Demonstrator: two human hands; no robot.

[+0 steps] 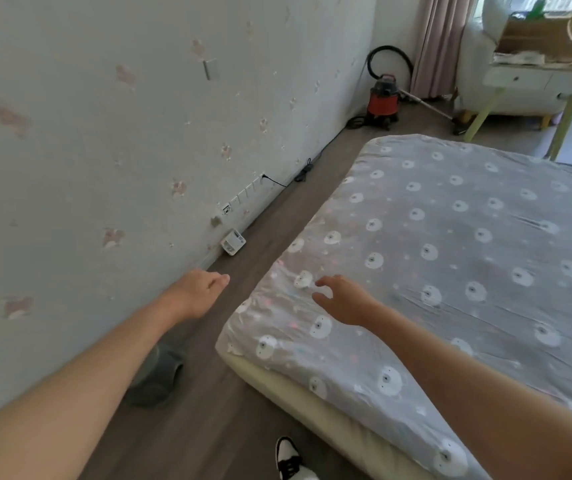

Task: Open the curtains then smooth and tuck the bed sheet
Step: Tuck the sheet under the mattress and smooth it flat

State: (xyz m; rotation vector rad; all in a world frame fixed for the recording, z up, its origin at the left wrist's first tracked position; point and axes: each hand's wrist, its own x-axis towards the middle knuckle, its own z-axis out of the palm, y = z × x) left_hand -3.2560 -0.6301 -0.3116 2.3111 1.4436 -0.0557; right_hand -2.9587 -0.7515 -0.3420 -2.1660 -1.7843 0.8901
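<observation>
While the right hand (341, 299) is hovering loosely spread over the bed sheet (450, 258) near its wrinkled edge, the left hand (198, 289) is hanging relaxed over the floor (243, 393), holding nothing; pulling carelessly risks dragging the sheet off the exposed mattress (312, 396)

Bare wood-look floor strip (243, 271) lies open beyond the left fingers (220, 280), patterned wall (87, 150) close leftward, grey bear-print bed sheet (450, 254) rightward.
</observation>
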